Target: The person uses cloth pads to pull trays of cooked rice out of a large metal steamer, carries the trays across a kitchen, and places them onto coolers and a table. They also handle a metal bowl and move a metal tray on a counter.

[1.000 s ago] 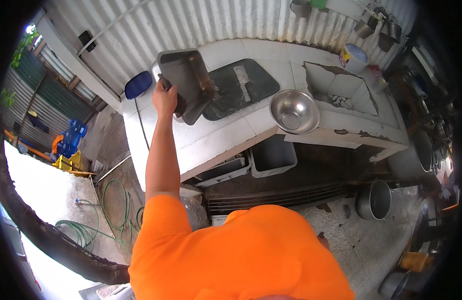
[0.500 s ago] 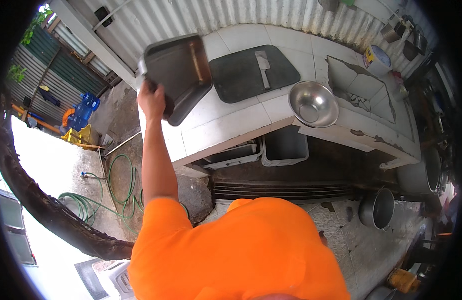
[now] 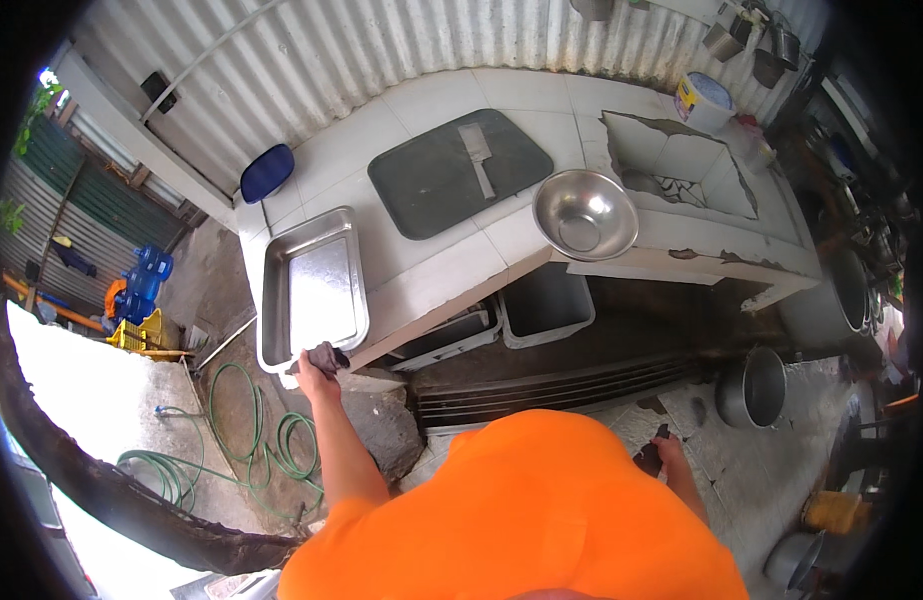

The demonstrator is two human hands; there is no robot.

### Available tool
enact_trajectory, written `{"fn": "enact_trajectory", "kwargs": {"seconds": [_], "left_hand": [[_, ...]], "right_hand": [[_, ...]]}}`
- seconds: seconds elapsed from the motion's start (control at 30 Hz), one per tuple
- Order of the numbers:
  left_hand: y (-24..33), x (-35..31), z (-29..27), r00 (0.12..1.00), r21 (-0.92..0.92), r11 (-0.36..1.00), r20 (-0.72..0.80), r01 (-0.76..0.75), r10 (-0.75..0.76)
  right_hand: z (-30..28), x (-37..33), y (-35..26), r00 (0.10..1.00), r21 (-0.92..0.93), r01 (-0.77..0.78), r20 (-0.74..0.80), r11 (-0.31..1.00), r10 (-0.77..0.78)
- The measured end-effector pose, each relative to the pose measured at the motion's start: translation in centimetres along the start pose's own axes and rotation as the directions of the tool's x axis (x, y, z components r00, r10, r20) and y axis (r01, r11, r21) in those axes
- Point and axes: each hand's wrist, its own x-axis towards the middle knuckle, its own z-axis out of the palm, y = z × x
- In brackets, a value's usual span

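My left hand (image 3: 319, 381) is closed on a dark cloth (image 3: 328, 358) at the near rim of a shiny rectangular metal tray (image 3: 360, 270). The tray appears to lie at the left end of the tiled counter, hollow side up. Whether my fingers also grip its rim, I cannot tell. Low at my right side, my right hand (image 3: 672, 456) is closed round another dark cloth-like thing (image 3: 651, 458). A cleaver (image 3: 476, 152) lies on a dark cutting board (image 3: 412, 190), and a steel bowl (image 3: 586, 214) stands to its right.
Behind the tray lies a blue lid-like piece (image 3: 268, 173). The tiled sink (image 3: 712, 160) has chipped edges, with a white tub (image 3: 704, 102) behind it. Grey bins (image 3: 548, 308) sit under the counter (image 3: 422, 290). A pot (image 3: 751, 388) stands on the floor; a green hose (image 3: 218, 400) coils at left.
The tray has gone from raised and tilted in my left hand to lying flat, nearer me. My left hand moved down to its near rim. My right hand has come into view.
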Motion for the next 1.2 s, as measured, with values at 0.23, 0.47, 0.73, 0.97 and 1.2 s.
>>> {"fn": "enact_trajectory", "kwargs": {"seconds": [0.23,0.47,0.73,0.97,1.2], "left_hand": [[-5.9,-8.3,3.9,0.548,0.521,0.659,0.374,0.543,-0.748],[-12.5,-14.9,20.2,0.123,0.692,0.548,0.563,0.47,-0.817],[-19.3,-19.4,34.2,0.444,0.676,0.638,0.475,0.368,-0.76],[-23.5,-18.9,34.3,0.63,0.647,0.752,0.532,0.129,-0.566],[-22.5,-20.1,33.9,0.727,0.559,0.822,0.519,0.11,-0.45]], "right_hand": [[0.1,-3.6,-1.7,0.999,0.192,0.042,-0.016,0.981,-0.04],[0.2,-7.2,2.0,0.984,0.236,-0.083,-0.136,0.968,0.117],[-3.1,-7.1,12.5,0.976,0.045,-0.129,-0.172,0.991,0.135],[-5.2,-6.2,11.5,0.977,0.076,-0.119,-0.169,0.99,0.13],[-8.6,-4.8,9.3,0.985,0.097,-0.051,-0.162,0.994,0.066]]}}
